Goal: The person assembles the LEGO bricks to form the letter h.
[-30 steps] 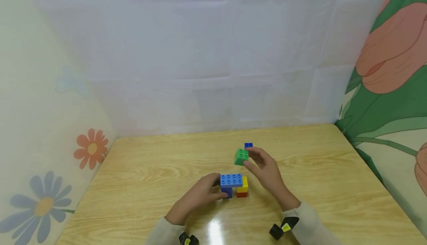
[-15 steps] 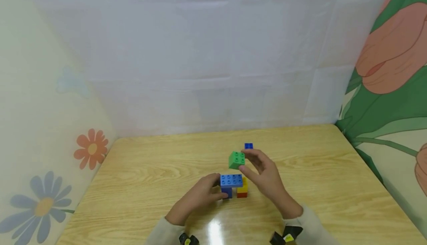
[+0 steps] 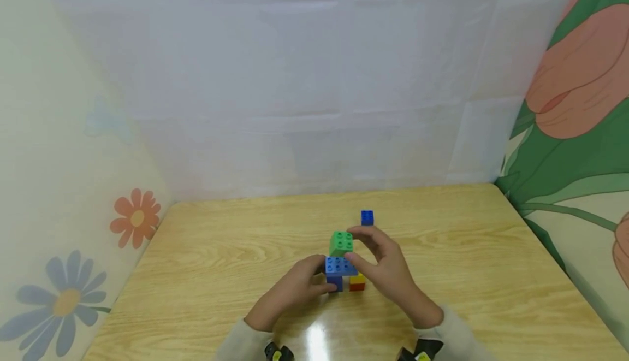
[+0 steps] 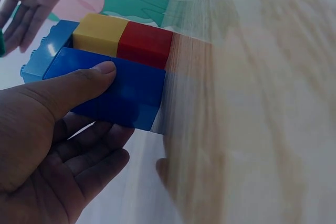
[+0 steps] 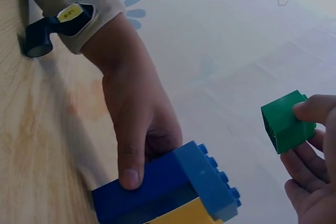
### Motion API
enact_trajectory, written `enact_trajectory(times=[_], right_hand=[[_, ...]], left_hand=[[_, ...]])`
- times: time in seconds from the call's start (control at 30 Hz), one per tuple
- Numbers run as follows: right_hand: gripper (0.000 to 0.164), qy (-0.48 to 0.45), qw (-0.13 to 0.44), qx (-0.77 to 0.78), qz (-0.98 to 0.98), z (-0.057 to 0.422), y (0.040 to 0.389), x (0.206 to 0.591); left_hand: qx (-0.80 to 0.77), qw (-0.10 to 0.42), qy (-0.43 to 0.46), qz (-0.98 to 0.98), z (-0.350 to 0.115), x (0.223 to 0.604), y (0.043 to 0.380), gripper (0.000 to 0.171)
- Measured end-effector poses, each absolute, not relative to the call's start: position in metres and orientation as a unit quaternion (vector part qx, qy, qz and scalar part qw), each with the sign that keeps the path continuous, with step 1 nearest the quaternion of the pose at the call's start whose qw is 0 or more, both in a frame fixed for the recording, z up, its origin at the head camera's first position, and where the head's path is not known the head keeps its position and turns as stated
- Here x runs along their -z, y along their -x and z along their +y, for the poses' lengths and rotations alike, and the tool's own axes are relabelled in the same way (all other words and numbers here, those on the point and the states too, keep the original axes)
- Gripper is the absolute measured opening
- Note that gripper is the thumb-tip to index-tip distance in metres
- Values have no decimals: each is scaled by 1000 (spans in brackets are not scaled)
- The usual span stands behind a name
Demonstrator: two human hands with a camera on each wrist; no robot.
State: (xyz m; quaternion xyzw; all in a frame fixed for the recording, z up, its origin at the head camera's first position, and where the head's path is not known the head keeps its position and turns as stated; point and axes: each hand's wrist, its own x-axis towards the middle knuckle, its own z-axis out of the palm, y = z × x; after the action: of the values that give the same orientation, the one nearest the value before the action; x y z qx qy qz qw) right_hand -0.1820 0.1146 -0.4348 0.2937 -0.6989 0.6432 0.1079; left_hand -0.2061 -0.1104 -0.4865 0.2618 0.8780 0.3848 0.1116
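My left hand grips the dark blue bricks of a small bridge standing on the table, thumb along their side. A yellow brick on a red brick makes the other leg, and a light blue brick with studs up spans both. My right hand pinches a green brick between thumb and fingers, close over the light blue brick's left part in the head view. A gap shows between the green brick and the bridge in the right wrist view.
A loose dark blue brick lies farther back on the wooden table. Behind the table hangs a white sheet. Walls painted with flowers stand at both sides.
My right hand has carried the green brick left and toward me, from beside the loose blue brick to above the bridge. My left hand has kept its grip in place.
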Motion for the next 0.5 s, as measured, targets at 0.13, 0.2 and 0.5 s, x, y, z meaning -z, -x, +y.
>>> enact_trajectory(times=[0.13, 0.2, 0.5], right_hand=[[38, -290, 88, -634, -711, 108, 173, 424], [38, -286, 80, -625, -722, 105, 169, 420], [40, -260, 71, -591, -760, 102, 180, 444]], left_hand=[[-389, 106, -275, 873, -111, 488, 206, 40], [-389, 102, -282, 871, -111, 488, 207, 40], [-384, 102, -278, 875, -110, 487, 207, 41]])
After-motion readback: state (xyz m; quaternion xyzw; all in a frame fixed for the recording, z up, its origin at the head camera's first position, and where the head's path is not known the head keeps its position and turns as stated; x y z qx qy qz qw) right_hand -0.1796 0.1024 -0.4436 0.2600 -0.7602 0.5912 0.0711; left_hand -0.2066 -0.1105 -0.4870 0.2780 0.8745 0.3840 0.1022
